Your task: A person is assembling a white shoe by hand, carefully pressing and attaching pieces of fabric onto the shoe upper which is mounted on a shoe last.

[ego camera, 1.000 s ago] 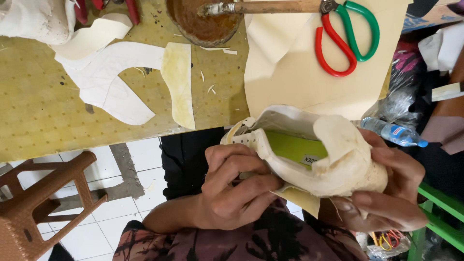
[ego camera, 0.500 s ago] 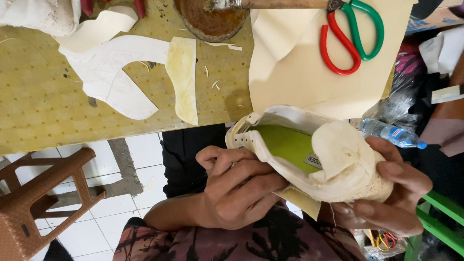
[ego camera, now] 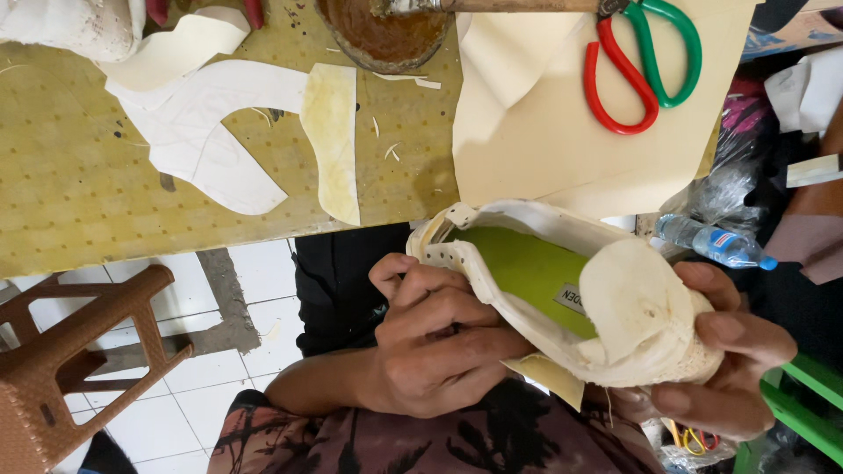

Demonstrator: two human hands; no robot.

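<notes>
Head view, ordered by size. The yellow perforated bench carries a cream sheet of stiff paper or leather, white and cream cut pattern pieces, a round pot of brown glue and red-and-green-handled scissors. A brown plastic stool stands on the white tiled floor. Below the bench edge, over the lap, the cream unfinished shoe upper with a green insole is held on its side between both hands. The left hand is clenched around the eyelet side; the right hand cups the folded toe end, its grip closed on the fabric. The upper looks light, soft and easily creased, and best held at its firmer rim.
</notes>
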